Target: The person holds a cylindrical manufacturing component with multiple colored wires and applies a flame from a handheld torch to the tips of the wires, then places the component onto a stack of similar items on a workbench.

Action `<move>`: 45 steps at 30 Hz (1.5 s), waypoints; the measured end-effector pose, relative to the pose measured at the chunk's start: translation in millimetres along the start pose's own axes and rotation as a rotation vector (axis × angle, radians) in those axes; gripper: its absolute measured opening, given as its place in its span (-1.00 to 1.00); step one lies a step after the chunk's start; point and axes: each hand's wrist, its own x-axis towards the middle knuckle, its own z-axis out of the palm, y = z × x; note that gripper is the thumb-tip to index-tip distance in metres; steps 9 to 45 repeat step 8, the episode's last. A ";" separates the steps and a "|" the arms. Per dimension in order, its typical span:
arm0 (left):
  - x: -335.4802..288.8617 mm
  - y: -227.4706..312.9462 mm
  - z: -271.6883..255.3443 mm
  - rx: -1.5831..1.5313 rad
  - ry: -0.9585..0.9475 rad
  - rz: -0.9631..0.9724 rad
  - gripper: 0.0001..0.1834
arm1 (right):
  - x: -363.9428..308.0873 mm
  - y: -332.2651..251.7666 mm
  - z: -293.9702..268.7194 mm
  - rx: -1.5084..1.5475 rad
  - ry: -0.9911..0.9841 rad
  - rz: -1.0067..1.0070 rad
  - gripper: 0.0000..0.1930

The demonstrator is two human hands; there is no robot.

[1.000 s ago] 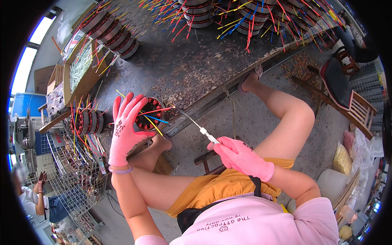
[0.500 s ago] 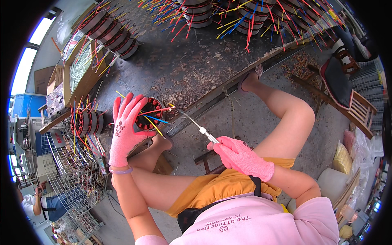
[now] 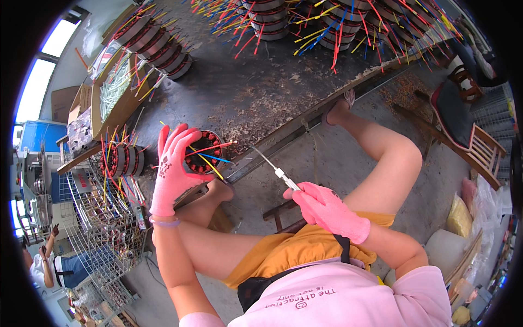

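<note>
Workbench (image 3: pixel 261 92) edge: left hand (image 3: pixel 173 171) grips half-hidden stator (image 3: pixel 202 152); right hand (image 3: pixel 327 210) clamps needle tool (image 3: pixel 275 169).

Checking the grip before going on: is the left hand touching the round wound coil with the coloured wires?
Touching. The head view shows the left hand in a pink glove wrapped around the coil's side, fingers lying over its rim.

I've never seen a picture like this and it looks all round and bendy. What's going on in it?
A camera on a person's head looks down, and its wide lens bends the edges. Both hands wear pink gloves. The left hand steadies a round motor coil with coloured wires at the edge of a dark workbench. The right hand holds a thin needle-like tool pointing at the coil. More wired coils are piled on the bench's far side.
</note>
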 end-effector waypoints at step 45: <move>-22.9 10.5 -32.9 -0.318 -0.005 -0.344 0.07 | -8.2 3.0 -21.1 0.121 -0.010 -0.130 -0.66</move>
